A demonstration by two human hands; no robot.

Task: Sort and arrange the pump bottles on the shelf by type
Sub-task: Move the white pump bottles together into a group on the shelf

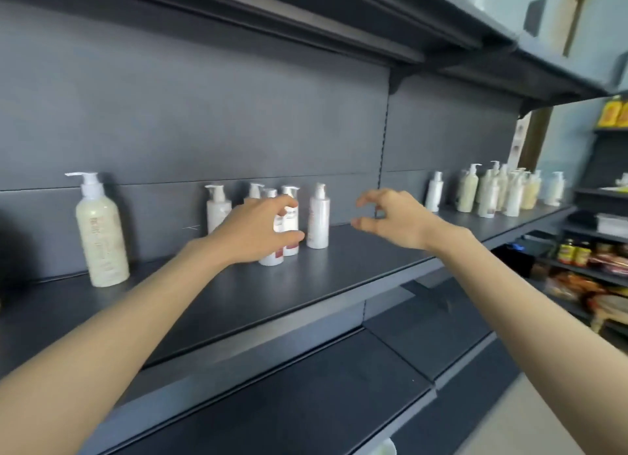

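A dark shelf (356, 261) carries pump bottles. A tall cream bottle (101, 232) stands alone at the left. In the middle stands a cluster of small white bottles (217, 208), with one white bottle (318, 218) at its right end. My left hand (253, 232) reaches into the cluster, its thumb and fingers spread around a white bottle with a red label (287, 232), partly hiding it. My right hand (394, 218) hovers to the right of the cluster with fingers loosely curled, holding nothing. A mixed group of cream and white bottles (496, 191) stands far right.
An upper shelf (306, 19) overhangs the bottles. A bare lower shelf (306, 380) juts out below my arms. At the far right another rack (584, 254) holds jars and packaged food.
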